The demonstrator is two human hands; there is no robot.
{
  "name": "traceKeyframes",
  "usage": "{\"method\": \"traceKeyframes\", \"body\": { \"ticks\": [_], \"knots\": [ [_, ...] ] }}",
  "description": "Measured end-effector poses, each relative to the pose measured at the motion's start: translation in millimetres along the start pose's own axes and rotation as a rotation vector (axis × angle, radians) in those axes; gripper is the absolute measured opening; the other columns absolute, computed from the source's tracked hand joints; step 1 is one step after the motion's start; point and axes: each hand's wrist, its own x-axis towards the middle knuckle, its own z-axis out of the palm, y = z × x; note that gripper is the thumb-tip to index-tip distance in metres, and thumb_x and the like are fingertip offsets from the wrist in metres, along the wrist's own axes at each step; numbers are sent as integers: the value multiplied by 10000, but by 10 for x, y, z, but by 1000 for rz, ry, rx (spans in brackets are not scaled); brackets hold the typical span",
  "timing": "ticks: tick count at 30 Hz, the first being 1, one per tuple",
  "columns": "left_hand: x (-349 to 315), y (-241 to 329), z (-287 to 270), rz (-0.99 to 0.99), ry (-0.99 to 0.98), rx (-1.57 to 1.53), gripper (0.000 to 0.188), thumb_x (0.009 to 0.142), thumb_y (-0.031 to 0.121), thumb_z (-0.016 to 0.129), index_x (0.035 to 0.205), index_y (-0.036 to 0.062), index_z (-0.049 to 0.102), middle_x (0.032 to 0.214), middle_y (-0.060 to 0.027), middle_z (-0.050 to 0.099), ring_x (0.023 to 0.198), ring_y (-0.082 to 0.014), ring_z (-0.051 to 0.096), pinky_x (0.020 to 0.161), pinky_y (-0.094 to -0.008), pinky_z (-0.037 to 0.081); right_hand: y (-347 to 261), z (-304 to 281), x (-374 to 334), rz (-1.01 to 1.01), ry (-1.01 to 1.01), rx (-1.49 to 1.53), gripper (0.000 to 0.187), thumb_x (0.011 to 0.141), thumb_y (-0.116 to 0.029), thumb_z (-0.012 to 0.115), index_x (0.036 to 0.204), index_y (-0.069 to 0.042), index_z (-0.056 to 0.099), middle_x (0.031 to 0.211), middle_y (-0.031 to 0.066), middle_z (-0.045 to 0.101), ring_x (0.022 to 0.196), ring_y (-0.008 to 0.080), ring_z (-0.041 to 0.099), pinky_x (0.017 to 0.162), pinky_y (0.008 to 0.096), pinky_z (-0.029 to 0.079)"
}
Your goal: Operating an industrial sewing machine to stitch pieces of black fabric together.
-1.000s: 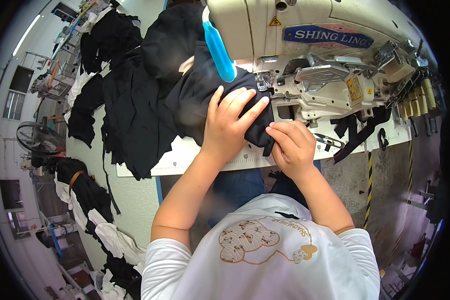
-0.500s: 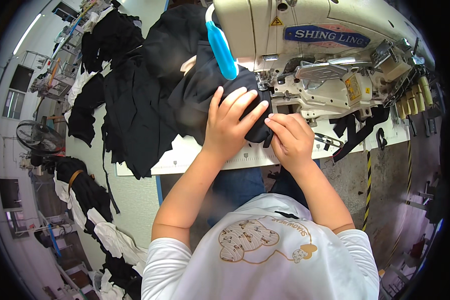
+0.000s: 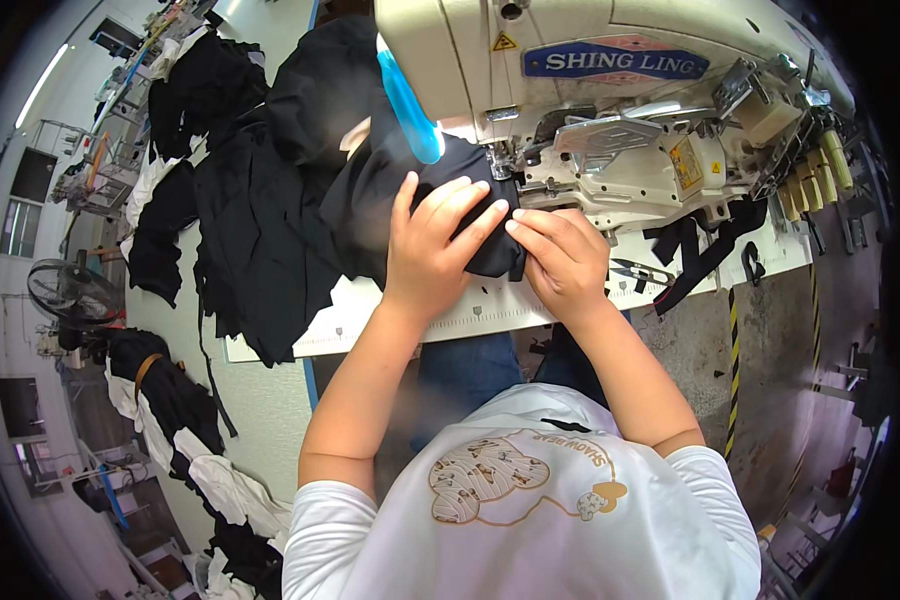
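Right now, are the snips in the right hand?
No, the right hand pinches the black cloth, and the snips lie to its right.

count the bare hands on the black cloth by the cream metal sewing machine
2: the left hand, spread on the black cloth, and the right hand, fingertips together at the cloth's right edge. None seem hidden there.

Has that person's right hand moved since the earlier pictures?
Yes: the right hand has moved forward, closer to the metal presser foot.
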Motion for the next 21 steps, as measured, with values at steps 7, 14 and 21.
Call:
{"method": "traceKeyframes", "body": {
  "ticks": [7,14,21],
  "knots": [
    [18,96,80,27,35,-37,425,853,116,652,1267,157,738,1259,-5,684,1206,-196,635,1173,-518,376,-46,-109,-73,-24,24,28,443,619,8,746,1053,-76,772,1075,52,751,787,247,682,643,357,549],
    [0,121,104,-4,36,29,438,836,132,669,1264,180,746,1256,15,673,1217,-185,621,1188,-537,342,-48,-83,-155,-15,12,35,455,601,-3,745,1049,-77,776,1077,50,749,786,253,671,643,362,547],
    [35,99,82,-34,2,65,474,829,117,686,1293,203,734,1302,23,670,1264,-187,598,1197,-599,298,-13,-8,-99,-18,19,-11,450,599,2,740,1039,-86,778,1077,37,744,798,252,647,668,362,549]
  ]
}}
